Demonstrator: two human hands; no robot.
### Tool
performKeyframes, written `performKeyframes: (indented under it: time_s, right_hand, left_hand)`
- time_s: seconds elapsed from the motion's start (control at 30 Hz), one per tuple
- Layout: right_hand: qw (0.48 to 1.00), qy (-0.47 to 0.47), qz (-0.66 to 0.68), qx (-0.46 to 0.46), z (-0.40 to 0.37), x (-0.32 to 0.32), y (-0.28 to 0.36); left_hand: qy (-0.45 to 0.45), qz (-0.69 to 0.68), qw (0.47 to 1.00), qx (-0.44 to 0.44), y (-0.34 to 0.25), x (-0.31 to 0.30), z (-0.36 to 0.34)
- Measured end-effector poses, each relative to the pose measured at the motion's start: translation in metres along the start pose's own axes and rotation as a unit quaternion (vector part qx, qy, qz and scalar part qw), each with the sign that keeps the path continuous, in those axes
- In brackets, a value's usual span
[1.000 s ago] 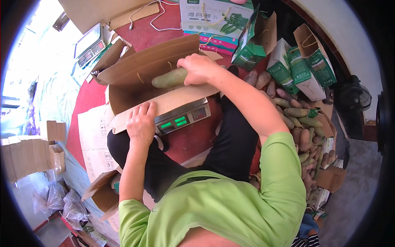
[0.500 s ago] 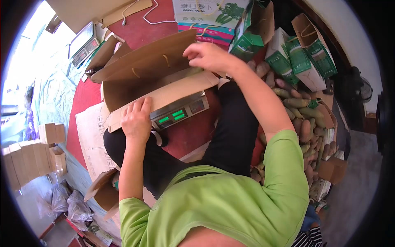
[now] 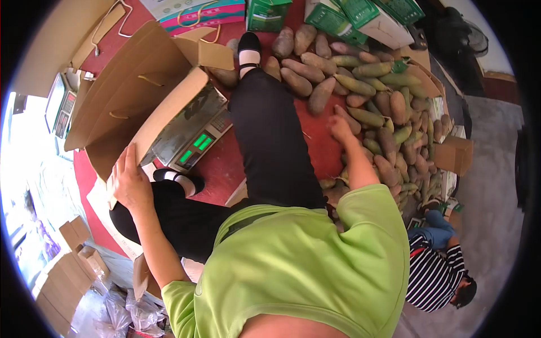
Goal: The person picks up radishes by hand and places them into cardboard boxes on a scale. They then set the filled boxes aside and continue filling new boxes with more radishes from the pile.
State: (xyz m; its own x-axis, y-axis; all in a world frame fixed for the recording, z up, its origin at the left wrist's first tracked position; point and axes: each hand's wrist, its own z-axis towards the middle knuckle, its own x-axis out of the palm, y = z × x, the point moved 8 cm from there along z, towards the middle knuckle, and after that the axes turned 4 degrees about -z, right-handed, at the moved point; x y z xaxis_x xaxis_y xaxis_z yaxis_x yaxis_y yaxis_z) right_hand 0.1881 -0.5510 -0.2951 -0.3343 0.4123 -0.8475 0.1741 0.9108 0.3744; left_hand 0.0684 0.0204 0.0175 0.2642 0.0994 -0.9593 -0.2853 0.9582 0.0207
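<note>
Reaching to the pile of roots (image 3: 389, 107) on the floor (image 3: 318, 155), the right hand (image 3: 341, 128) is curling its fingers; whether they are holding one, I cannot tell. The left hand (image 3: 131, 183) is lying flat-fingered on the cardboard box (image 3: 129, 90). The roots are looking firm and weighty, probably best gripped mid-body.

The left arm (image 3: 151, 239) is stretched forward and out to the left, and the left hand (image 3: 131, 183) is held flat and open, with the fingers extended close together. The right arm (image 3: 356, 163) is reached forward on the right side, with the right hand (image 3: 340, 128) turned palm down and the fingers loosely curled. Whether anything is gripped cannot be told.
</note>
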Motion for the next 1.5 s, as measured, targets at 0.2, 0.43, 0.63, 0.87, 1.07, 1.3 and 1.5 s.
performKeyframes:
  time_s: [0.2, 0.43, 0.63, 0.87, 1.07, 1.3, 1.5]
  right_hand:
    - [0.772, 0.395, -0.452, -0.211, -0.137, 0.151, -0.118]
    - [0.899, 0.337, -0.243, 0.14, -0.207, 0.131, -0.088]
    - [0.901, 0.303, -0.301, 0.076, -0.21, 0.086, -0.045]
    - [0.917, 0.248, -0.291, 0.113, -0.211, 0.065, -0.097]
    - [0.937, 0.088, -0.305, 0.15, -0.187, 0.027, -0.096]
    - [0.895, 0.178, -0.388, 0.125, -0.188, 0.053, -0.121]
    - [0.941, 0.125, -0.247, 0.195, -0.191, 0.031, -0.123]
  left_hand:
    - [0.007, -0.011, 1.0, -0.006, -0.001, 0.004, -0.002]
    - [0.006, 0.005, 1.0, -0.026, -0.001, 0.003, -0.002]
    - [-0.01, -0.009, 1.0, -0.004, -0.003, 0.003, -0.003]
    - [-0.004, 0.006, 1.0, -0.003, -0.001, 0.008, -0.003]
    - [-0.009, 0.01, 1.0, -0.01, 0.003, 0.007, -0.004]
    - [0.001, -0.002, 1.0, -0.025, 0.0, 0.004, -0.003]
    - [-0.008, 0.004, 1.0, -0.005, 0.002, 0.006, -0.002]
